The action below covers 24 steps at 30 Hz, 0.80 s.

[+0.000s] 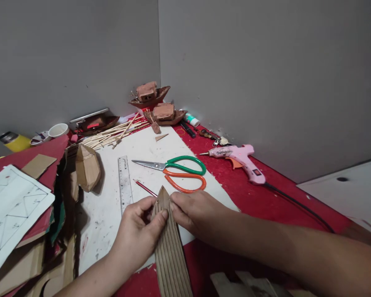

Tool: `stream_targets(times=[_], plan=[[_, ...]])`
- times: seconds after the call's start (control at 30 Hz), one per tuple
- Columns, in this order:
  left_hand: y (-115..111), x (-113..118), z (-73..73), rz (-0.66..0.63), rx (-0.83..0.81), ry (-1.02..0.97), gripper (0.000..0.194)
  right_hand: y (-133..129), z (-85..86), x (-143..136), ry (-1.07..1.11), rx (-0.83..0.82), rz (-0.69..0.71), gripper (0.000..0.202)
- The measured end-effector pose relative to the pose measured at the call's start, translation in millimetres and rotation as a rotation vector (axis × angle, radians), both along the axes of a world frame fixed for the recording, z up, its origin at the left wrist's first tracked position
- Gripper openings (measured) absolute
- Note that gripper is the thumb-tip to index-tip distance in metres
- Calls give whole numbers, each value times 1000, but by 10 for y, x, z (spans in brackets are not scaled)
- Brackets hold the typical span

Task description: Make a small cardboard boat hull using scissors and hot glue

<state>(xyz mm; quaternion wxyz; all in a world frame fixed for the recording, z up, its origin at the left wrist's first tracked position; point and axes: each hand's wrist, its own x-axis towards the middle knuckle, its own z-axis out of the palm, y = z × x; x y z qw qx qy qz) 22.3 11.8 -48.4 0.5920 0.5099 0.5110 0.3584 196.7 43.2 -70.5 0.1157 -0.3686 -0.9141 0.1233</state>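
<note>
A long strip of corrugated cardboard [170, 255] with a pointed far end runs up from the bottom edge of the view. My left hand [139, 231] grips its left side, the thumb lying on top near the point. On the right side my right hand [194, 210] pinches the strip's edge close to the tip; its fingertips are partly hidden. Just beyond the tip lie a red pencil [145, 188] and scissors [163, 166] with one green and one orange handle. A clear ruler [124, 181] rests left of them on white paper [102, 222].
A pink glue gun [235, 159] with a black cord lies at the right. A cardboard boat hull [88, 167], thin wooden sticks [111, 136] and model boats [165, 113] stand further back. Stacked cardboard and a sheet with drawn lines [15, 210] fill the left. Grey walls close off the back.
</note>
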Motion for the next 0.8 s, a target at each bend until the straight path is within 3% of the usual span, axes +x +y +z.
stream_targets(times=[0.27, 0.37, 0.53, 0.63, 0.8], plan=[[-3, 31, 32, 20, -80, -96, 26, 37, 45, 52, -63, -38, 92, 17], [12, 26, 51, 44, -92, -105, 27, 53, 70, 75, -83, -34, 62, 14], [70, -30, 62, 90, -64, -88, 24, 97, 170, 91, 191, -177, -139, 21], [83, -44, 49, 72, -52, -68, 22, 83, 168, 72, 350, -265, -164, 20], [46, -26, 20, 26, 75, 87, 19, 35, 60, 12, 426, -338, -180, 18]])
